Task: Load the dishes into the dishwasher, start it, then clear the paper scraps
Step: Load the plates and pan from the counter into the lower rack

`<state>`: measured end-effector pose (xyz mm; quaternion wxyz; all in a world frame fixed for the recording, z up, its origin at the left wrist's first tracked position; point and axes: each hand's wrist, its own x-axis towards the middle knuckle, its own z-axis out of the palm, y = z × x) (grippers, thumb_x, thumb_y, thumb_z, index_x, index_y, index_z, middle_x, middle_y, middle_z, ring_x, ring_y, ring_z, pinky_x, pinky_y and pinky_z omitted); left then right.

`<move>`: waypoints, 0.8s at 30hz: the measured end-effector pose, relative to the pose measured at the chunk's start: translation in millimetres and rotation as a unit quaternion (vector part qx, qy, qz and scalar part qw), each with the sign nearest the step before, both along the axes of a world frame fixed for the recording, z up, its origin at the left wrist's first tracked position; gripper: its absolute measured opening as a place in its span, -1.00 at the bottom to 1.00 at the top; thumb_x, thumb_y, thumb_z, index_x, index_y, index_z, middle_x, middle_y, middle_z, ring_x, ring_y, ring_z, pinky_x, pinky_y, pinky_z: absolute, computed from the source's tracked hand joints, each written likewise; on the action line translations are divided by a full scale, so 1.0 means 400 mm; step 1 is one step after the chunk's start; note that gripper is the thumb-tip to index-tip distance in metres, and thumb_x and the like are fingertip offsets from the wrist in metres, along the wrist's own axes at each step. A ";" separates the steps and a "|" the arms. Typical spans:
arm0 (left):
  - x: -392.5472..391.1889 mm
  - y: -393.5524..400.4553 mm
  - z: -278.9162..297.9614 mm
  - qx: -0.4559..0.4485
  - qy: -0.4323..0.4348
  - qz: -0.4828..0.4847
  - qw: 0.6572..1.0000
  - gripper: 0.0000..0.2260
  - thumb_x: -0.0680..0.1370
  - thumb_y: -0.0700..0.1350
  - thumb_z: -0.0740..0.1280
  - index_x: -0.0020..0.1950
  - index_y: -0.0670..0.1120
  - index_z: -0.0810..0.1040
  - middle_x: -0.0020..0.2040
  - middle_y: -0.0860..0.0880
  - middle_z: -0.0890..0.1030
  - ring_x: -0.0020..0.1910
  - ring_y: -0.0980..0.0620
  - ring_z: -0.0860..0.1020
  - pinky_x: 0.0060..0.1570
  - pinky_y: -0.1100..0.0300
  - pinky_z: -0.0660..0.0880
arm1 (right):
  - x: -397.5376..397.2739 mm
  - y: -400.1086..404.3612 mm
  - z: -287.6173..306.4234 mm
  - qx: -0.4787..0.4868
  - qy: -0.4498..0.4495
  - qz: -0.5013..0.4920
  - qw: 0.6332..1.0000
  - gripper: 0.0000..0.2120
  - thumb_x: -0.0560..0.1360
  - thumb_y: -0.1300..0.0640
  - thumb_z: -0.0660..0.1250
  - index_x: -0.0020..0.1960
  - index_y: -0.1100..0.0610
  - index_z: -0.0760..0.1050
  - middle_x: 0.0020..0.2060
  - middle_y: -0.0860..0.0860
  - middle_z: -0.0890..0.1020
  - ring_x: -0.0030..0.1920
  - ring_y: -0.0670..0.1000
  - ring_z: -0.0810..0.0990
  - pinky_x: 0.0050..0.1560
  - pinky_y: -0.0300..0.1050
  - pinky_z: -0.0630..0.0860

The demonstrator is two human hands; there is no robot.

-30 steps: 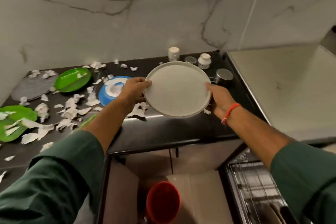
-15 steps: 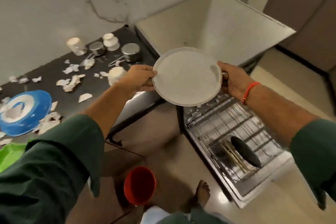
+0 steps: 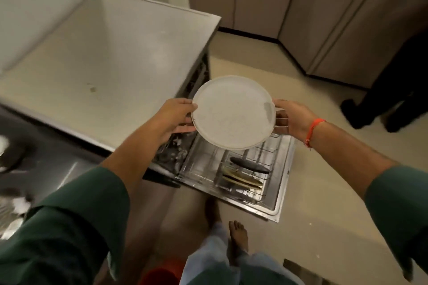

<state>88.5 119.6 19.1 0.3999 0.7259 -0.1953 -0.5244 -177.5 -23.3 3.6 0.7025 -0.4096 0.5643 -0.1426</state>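
Now, over at the far left edge, the dark glossy countertop [image 3: 53, 169] is a blur, with a few white smudges on it too smeared to identify. Next to it sits the pale beige flat-topped appliance [image 3: 111, 58], its top bare but for a small stain. Moving in, the left hand [image 3: 172, 118] comes up out of a dark green sleeve [image 3: 69, 227], thumb on the upper face and fingers curled under the left rim of the round off-white speckled plate [image 3: 232, 112]. That plate is held in the air, tilted slightly toward the camera, directly above the pulled-out wire dishwasher rack [image 3: 234, 169]. Down in the rack there is a dark oval dish [image 3: 250, 165] standing on edge, and just in front of it a couple of flat yellowish plates [image 3: 243, 180] slotted between the tines (their exact number is hard to make out). The rack rests over the open stainless dishwasher door [image 3: 281, 194], lying flat above the cream floor [image 3: 324, 192]. On the right rim of the plate, the right hand [image 3: 293, 120] pinches the edge, thumb on top, fingers spread beneath, an orange thread bracelet [image 3: 312, 129] on the wrist. Below, a bare foot [image 3: 238, 236] shows, and a red round bucket [image 3: 159, 273] peeks in at the bottom. Far right, a dark-clothed standing figure [image 3: 393, 90] stands by the grey-brown cabinets [image 3: 347, 18].
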 end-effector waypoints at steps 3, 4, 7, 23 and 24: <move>-0.020 -0.081 -0.034 0.015 0.029 -0.039 0.999 -0.81 0.65 -0.11 0.32 0.24 -0.06 0.60 0.15 -0.08 0.69 0.08 -0.05 0.69 -0.17 0.13 0.66 | -0.042 -0.016 -0.024 -0.012 0.024 -0.036 0.999 -0.71 0.64 0.08 0.25 0.27 0.23 0.48 -0.08 0.16 0.61 -0.19 0.10 0.62 -0.25 -0.02 0.62; -0.029 -0.118 -0.051 0.020 0.040 -0.061 0.997 -0.79 0.64 -0.10 0.33 0.27 -0.07 0.58 0.18 -0.08 0.67 0.09 -0.06 0.68 -0.18 0.13 0.65 | -0.054 -0.027 -0.032 -0.013 0.031 -0.052 0.998 -0.72 0.64 0.08 0.24 0.26 0.22 0.48 -0.10 0.14 0.61 -0.18 0.08 0.62 -0.24 -0.03 0.61; -0.059 -0.208 -0.106 0.033 0.068 -0.102 0.992 -0.75 0.64 -0.06 0.34 0.32 -0.03 0.54 0.22 -0.04 0.63 0.11 -0.08 0.67 -0.14 0.10 0.66 | -0.090 -0.056 -0.075 -0.005 0.039 -0.091 0.995 -0.80 0.64 0.07 0.23 0.18 0.15 0.50 -0.11 0.08 0.60 -0.14 0.06 0.60 -0.15 -0.04 0.57; -0.201 -0.411 -0.520 0.023 0.105 -0.125 0.986 -0.49 0.67 0.26 0.06 0.53 0.04 0.31 0.54 -0.04 0.35 0.54 -0.06 0.25 0.51 -0.12 0.08 | -0.164 -0.149 -0.506 0.055 -0.028 -0.196 0.979 -0.67 0.66 -0.15 0.12 0.40 -0.15 0.34 0.38 0.00 0.47 0.31 0.05 0.48 0.33 0.07 0.38; -0.210 -0.415 -0.549 0.028 0.103 -0.121 0.987 -0.54 0.68 0.25 0.03 0.48 0.06 0.36 0.52 -0.04 0.37 0.51 -0.04 0.29 0.49 -0.09 0.12 | -0.162 -0.155 -0.539 0.061 -0.031 -0.209 0.976 -0.70 0.66 -0.17 0.13 0.35 -0.14 0.37 0.36 0.03 0.49 0.29 0.06 0.50 0.25 0.02 0.46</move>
